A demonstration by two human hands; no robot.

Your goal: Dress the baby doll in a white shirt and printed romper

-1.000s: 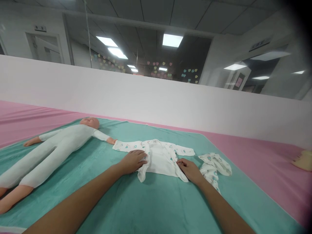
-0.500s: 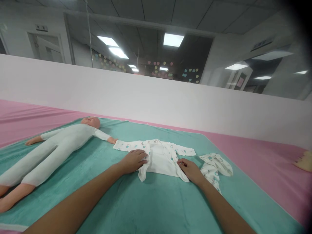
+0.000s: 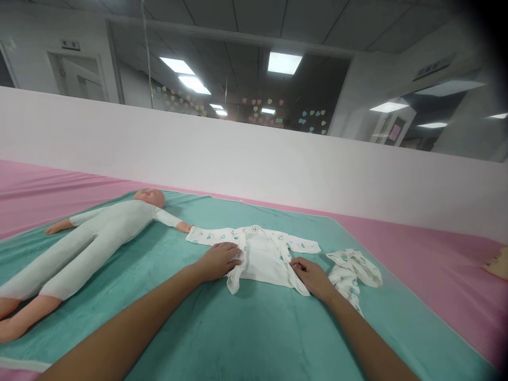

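Note:
A white baby shirt (image 3: 260, 259) with small green prints lies spread on the green blanket, its front open and both sleeves stretched out sideways. My left hand (image 3: 219, 260) rests flat on its left front panel, fingers stretched and slightly apart. At the opposite panel, my right hand (image 3: 311, 275) is closed, its thumb and fingers pinching the cloth edge. Just right of that hand lies a crumpled printed baby garment (image 3: 351, 272). On the left is a baby doll (image 3: 115, 227) in a white body suit, on its back; one of its hands touches the tip of the shirt's left sleeve.
The green blanket (image 3: 254, 333) lies over a pink sheet (image 3: 436, 259). A low white wall (image 3: 246, 159) runs along the back, with glass above it. Part of a beige object (image 3: 498, 263) shows at the right edge.
The whole view has shifted very slightly. Both hands keep their places on the shirt, and nothing has been taken up or let go.

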